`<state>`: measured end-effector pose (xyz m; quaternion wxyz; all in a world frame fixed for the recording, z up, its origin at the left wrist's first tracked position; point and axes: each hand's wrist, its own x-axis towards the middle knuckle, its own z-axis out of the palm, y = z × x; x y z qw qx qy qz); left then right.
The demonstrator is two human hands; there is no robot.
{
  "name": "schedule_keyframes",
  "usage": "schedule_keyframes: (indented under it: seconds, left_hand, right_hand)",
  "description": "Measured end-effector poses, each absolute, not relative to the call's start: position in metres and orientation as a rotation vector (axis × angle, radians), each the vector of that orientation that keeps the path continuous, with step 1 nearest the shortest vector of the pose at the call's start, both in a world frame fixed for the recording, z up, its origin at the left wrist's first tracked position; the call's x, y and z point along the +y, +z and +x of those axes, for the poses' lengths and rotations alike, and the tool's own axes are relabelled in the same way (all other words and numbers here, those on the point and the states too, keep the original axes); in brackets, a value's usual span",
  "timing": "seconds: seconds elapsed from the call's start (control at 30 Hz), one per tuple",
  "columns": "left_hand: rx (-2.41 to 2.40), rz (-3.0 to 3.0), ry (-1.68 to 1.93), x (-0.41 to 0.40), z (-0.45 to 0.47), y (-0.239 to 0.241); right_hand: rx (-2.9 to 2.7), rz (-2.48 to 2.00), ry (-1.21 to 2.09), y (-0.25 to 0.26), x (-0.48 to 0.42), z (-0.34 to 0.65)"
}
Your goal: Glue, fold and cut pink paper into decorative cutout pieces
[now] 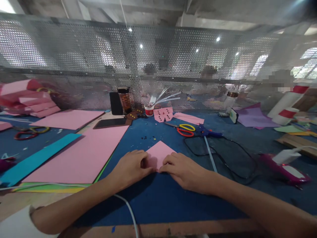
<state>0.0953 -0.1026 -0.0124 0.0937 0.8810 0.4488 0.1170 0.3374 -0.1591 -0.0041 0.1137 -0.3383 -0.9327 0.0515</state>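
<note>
A small pink sheet of paper (160,152) lies on the blue table in front of me, one corner pointing away. My left hand (133,165) grips its left side, the thumb and fingers closed at the lower edge. On the opposite side my right hand (179,168) pinches the same paper, its fingertips close to the left thumb. Both hands partly cover the sheet's sides. Beyond it lie scissors (186,130) with red and yellow handles, and a blue glue gun (209,131) with a clear glue stick near its tip.
Large pink sheets (81,155) and a teal strip (42,158) cover the left side. Behind stand a red-white cup (149,110) and a dark bottle (125,100) by a perforated screen. A black cord (244,155) and a magenta power strip (284,168) lie right.
</note>
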Motion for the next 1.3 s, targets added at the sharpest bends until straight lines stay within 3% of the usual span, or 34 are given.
schedule_keyframes:
  seconds: [0.87, 1.3]
  left_hand:
    - [1.313, 2.612, 0.399, -0.103, 0.095, -0.013]
    - [1.332, 2.601, 0.349, -0.104, 0.095, -0.01]
  right_hand:
    - [-2.465, -1.089, 0.447, -0.001, -0.155, 0.344]
    - [-2.308, -1.351, 0.321, -0.019, -0.156, 0.326]
